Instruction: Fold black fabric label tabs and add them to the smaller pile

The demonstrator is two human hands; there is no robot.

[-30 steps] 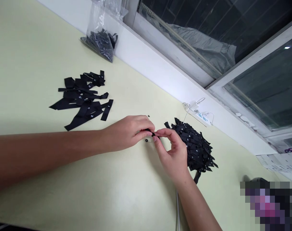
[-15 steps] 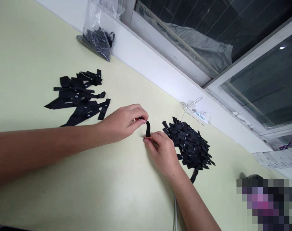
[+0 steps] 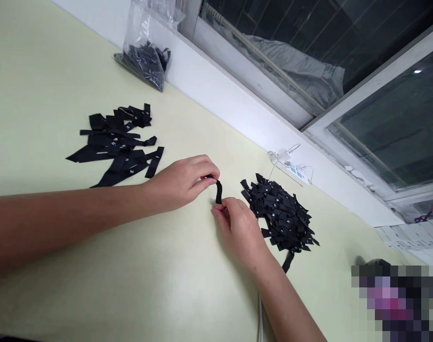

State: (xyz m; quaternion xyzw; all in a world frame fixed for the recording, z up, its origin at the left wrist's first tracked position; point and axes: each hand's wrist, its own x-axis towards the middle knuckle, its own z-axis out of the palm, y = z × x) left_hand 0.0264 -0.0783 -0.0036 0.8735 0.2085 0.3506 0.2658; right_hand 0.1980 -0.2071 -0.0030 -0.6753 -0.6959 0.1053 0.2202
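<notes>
Both hands pinch one black strip mid-table: left hand its top end, right hand its bottom. A far-left clear bag holds more strips; loose piles lie left and right.

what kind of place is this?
Likely a small garment-trim workbench: a pale table by a window, heaps of black fabric tabs, a bagful of them, one strip between both hands.
</notes>
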